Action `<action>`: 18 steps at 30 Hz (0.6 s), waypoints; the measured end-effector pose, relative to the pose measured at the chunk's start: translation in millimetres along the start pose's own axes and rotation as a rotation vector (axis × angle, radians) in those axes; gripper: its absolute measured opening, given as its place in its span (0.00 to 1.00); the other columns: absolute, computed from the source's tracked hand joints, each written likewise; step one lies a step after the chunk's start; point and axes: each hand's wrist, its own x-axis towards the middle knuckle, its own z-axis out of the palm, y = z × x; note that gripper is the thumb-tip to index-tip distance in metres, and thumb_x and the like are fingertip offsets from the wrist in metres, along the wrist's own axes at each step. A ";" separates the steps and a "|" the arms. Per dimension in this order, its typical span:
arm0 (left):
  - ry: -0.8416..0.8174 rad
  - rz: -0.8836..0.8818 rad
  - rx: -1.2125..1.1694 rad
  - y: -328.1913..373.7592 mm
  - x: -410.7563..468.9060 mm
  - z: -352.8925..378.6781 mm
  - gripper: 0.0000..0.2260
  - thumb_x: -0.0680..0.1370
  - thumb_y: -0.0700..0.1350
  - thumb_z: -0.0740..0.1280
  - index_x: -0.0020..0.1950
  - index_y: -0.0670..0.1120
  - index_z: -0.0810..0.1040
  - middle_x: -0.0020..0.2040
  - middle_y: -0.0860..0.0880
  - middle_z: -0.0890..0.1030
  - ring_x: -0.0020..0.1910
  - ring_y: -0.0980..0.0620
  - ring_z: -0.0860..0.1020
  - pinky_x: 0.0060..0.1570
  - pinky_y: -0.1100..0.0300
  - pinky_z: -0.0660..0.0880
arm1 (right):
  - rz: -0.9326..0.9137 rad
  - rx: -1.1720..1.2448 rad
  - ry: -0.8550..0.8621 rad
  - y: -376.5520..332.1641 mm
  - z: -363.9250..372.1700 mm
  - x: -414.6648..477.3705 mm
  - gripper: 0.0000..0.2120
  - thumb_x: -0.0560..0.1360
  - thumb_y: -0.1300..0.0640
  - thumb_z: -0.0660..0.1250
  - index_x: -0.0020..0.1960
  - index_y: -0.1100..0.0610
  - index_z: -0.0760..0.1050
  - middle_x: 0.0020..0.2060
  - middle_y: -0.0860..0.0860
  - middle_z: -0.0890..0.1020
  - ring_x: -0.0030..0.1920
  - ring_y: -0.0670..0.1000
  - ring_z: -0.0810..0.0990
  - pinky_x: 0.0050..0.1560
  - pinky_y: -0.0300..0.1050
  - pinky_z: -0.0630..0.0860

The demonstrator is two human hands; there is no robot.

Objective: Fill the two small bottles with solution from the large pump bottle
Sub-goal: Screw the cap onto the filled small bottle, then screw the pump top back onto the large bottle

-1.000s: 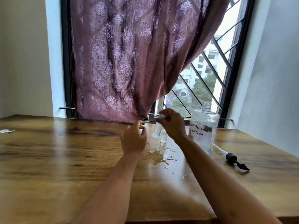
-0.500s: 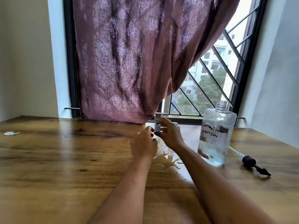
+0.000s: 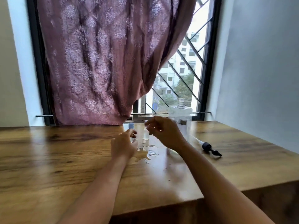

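Observation:
My left hand [image 3: 123, 143] grips a small clear bottle with a blue cap [image 3: 131, 126], standing upright on the wooden table [image 3: 56, 159]. Just to its right stands a second small clear bottle [image 3: 145, 139]. The curled fingertips of my right hand [image 3: 164, 134] pinch the pale cap at its top. The image is blurred there. The large clear bottle [image 3: 183, 113] stands behind my right hand with its neck open and its label partly hidden. Its black pump [image 3: 210, 148] lies on the table to the right, tube pointing towards the bottle.
A puddle of spilled liquid [image 3: 144, 155] spreads on the table in front of the small bottles. A mauve curtain [image 3: 105, 62] hangs over the barred window [image 3: 186, 78] behind. The table's front edge steps back on the right near a grey wall.
The view has tilted and shifted. My hands have drawn apart: the left now holds the blue-capped bottle by itself, and the right has moved over to the second bottle.

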 end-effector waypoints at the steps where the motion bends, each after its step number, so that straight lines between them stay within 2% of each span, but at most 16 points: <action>1: -0.013 0.018 -0.013 4.7 -2.2 0.2 0.11 0.72 0.45 0.68 0.54 0.51 0.77 0.50 0.53 0.84 0.52 0.48 0.80 0.52 0.52 0.75 | 0.025 0.017 -0.098 -0.4 -14.5 -7.1 0.08 0.72 0.68 0.66 0.49 0.60 0.79 0.38 0.54 0.83 0.37 0.49 0.82 0.43 0.41 0.78; 3: -0.050 0.066 -0.035 19.3 -6.7 1.4 0.11 0.72 0.46 0.68 0.54 0.52 0.77 0.50 0.55 0.83 0.50 0.48 0.80 0.53 0.51 0.75 | 0.112 0.021 -0.329 3.5 -46.9 -20.9 0.08 0.72 0.71 0.64 0.50 0.66 0.79 0.40 0.59 0.82 0.37 0.50 0.81 0.41 0.36 0.78; 5: -0.127 0.099 -0.076 33.2 -8.9 7.0 0.12 0.72 0.47 0.69 0.56 0.52 0.76 0.52 0.56 0.82 0.50 0.49 0.80 0.52 0.52 0.75 | 0.220 -0.063 -0.472 14.5 -78.1 -29.9 0.10 0.72 0.74 0.62 0.50 0.67 0.79 0.39 0.57 0.82 0.35 0.44 0.80 0.40 0.33 0.77; 7: -0.215 0.116 -0.172 46.7 -9.8 17.2 0.15 0.72 0.47 0.70 0.58 0.51 0.75 0.55 0.54 0.81 0.55 0.49 0.78 0.54 0.52 0.75 | 0.271 -0.258 -0.418 35.0 -106.1 -31.1 0.12 0.72 0.71 0.63 0.49 0.61 0.80 0.41 0.54 0.83 0.37 0.40 0.80 0.39 0.26 0.73; 9: -0.233 0.096 -0.292 64.2 -13.0 27.9 0.19 0.71 0.48 0.71 0.61 0.49 0.73 0.59 0.50 0.78 0.61 0.47 0.75 0.59 0.50 0.73 | 0.293 -0.511 -0.283 61.9 -128.8 -31.1 0.11 0.72 0.68 0.64 0.50 0.57 0.81 0.48 0.53 0.84 0.45 0.45 0.80 0.39 0.23 0.69; 11: -0.245 0.049 -0.345 86.0 -18.2 37.3 0.26 0.71 0.51 0.71 0.66 0.49 0.68 0.65 0.47 0.74 0.66 0.44 0.70 0.63 0.52 0.69 | 0.369 -0.663 -0.225 87.3 -137.3 -34.6 0.13 0.73 0.64 0.63 0.56 0.55 0.78 0.57 0.54 0.80 0.54 0.52 0.78 0.50 0.32 0.71; 13: -0.258 0.024 -0.321 107.6 -23.4 45.9 0.34 0.70 0.54 0.72 0.72 0.50 0.60 0.70 0.45 0.67 0.68 0.43 0.65 0.63 0.53 0.64 | 0.478 -0.757 -0.284 107.7 -133.1 -42.9 0.16 0.75 0.57 0.63 0.63 0.51 0.73 0.63 0.53 0.76 0.60 0.55 0.75 0.59 0.42 0.70; 15: -0.236 -0.010 -0.324 121.8 -24.1 54.8 0.43 0.68 0.57 0.73 0.74 0.51 0.52 0.72 0.44 0.62 0.69 0.42 0.63 0.64 0.51 0.64 | 0.540 -0.751 -0.363 118.6 -123.1 -50.9 0.17 0.75 0.52 0.64 0.64 0.49 0.71 0.63 0.51 0.77 0.61 0.54 0.75 0.61 0.43 0.71; 18: -0.248 -0.092 -0.342 130.8 -20.7 65.5 0.50 0.65 0.59 0.74 0.76 0.53 0.44 0.76 0.45 0.54 0.72 0.41 0.59 0.67 0.47 0.63 | 0.530 -0.707 -0.280 124.3 -111.0 -56.7 0.15 0.75 0.51 0.65 0.61 0.47 0.72 0.61 0.52 0.77 0.60 0.53 0.75 0.60 0.43 0.71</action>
